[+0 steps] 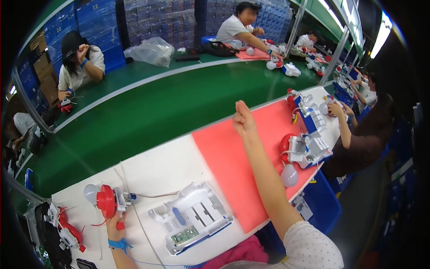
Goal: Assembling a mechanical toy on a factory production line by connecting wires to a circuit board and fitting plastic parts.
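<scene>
On the far left, we see a person in a black cap (71, 47) across a wide green strip (156, 123). Nearer to us, some loose red and white pieces (67, 228) lie on a black bag (42, 215). Next comes a round pale bulb (91, 193), just beside the red and white part (105, 201). Our left hand (115, 227) has its grip closed on that part, at the left end of the white bench (152, 168). A blue band (120, 244) goes around our wrist. A thin gray wire (156, 195) runs from the part to a big white case (201, 210). The case lies on the bench with its inside facing up, and a green board (184, 235) sits in it. Then comes a pinkish red mat (219, 161). Our right hand (244, 123) is up over its far edge. That grip is bunched up tight, and we cannot tell if a tiny thing is tucked inside. On the right, two more white and red units (309, 150) lie by another pale bulb (290, 175). Past them we see a co-worker's hand (334, 109).
</scene>
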{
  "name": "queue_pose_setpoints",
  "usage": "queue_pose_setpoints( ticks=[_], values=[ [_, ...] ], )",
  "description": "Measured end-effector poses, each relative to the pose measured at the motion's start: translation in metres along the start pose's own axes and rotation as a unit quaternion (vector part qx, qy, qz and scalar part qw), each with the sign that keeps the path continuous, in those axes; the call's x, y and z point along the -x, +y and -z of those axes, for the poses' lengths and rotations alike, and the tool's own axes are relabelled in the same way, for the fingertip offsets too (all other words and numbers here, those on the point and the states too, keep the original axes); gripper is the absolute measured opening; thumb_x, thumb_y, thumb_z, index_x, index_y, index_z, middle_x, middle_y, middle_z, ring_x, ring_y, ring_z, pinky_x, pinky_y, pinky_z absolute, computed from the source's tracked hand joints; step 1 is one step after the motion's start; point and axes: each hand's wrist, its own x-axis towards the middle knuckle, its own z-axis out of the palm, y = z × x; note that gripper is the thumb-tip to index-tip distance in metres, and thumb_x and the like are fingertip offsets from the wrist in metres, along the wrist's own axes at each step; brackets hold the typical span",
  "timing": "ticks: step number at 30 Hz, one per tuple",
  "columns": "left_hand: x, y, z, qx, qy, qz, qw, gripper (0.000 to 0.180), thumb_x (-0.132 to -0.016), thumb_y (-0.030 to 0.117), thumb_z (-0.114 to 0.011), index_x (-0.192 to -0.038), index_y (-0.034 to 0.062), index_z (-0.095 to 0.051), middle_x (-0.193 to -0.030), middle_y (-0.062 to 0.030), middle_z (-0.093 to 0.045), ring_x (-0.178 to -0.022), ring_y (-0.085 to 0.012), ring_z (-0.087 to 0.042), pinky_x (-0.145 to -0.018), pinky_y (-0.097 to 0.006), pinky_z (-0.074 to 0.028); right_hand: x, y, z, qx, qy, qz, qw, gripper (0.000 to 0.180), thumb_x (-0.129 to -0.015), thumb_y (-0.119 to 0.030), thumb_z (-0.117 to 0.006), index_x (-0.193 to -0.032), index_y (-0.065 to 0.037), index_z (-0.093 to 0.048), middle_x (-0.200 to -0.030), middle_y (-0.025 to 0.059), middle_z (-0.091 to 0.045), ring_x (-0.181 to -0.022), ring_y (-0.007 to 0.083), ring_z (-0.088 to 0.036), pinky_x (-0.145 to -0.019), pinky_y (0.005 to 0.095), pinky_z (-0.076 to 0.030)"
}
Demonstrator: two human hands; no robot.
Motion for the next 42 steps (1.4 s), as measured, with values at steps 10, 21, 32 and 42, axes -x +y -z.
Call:
queue_pose_setpoints(
  ticks=[10,21,32,42],
  values=[
    [0.004,0.004,-0.002,0.001,0.002,0.007,1.0,0.046,-0.08,0.008,-0.056,-0.122,0.0074,-0.039,-0.117,-0.0057,-0.048,-0.107,-0.02,-0.046,-0.091,-0.039,-0.037,-0.005,0.001,0.007,0.032,-0.031,0.06,0.997,0.028,-0.082,-0.034,-0.057,-0.081,-0.008,-0.049,-0.051,-0.0049,-0.029,-0.044,0.0045,-0.026,-0.043,0.0195,-0.025],
    [0.001,0.003,0.005,0.004,0.004,0.017,1.0,0.046,-0.081,0.005,-0.053,-0.124,0.0054,-0.037,-0.121,-0.0058,-0.046,-0.109,-0.0193,-0.045,-0.095,-0.041,-0.034,0.004,-0.002,-0.007,-0.005,-0.06,-0.029,0.998,0.036,-0.084,-0.041,-0.051,-0.064,-0.011,-0.048,-0.043,-0.0051,-0.02,-0.038,0.0061,-0.018,-0.04,0.0202,-0.017],
    [0.004,0.006,-0.006,0.001,0.012,0.009,1.0,0.046,-0.081,0.006,-0.054,-0.123,0.003,-0.037,-0.119,-0.0077,-0.047,-0.108,-0.0213,-0.046,-0.095,-0.041,-0.034,0.002,-0.003,-0.007,0.043,-0.024,-0.03,0.998,0.031,-0.086,-0.037,-0.05,-0.072,-0.01,-0.051,-0.046,-0.0046,-0.024,-0.039,0.0066,-0.019,-0.04,0.0193,-0.019],
    [0.0,-0.001,0.009,0.004,-0.011,0.013,1.0,0.046,-0.08,0.006,-0.055,-0.123,0.0068,-0.037,-0.12,-0.0062,-0.045,-0.11,-0.0206,-0.044,-0.094,-0.042,-0.035,-0.001,-0.002,0.003,-0.012,-0.239,-0.07,0.968,0.024,-0.087,-0.023,-0.05,-0.105,-0.008,-0.053,-0.062,-0.0035,-0.049,-0.045,0.0053,-0.027,-0.045,0.0189,-0.027]
  ],
)
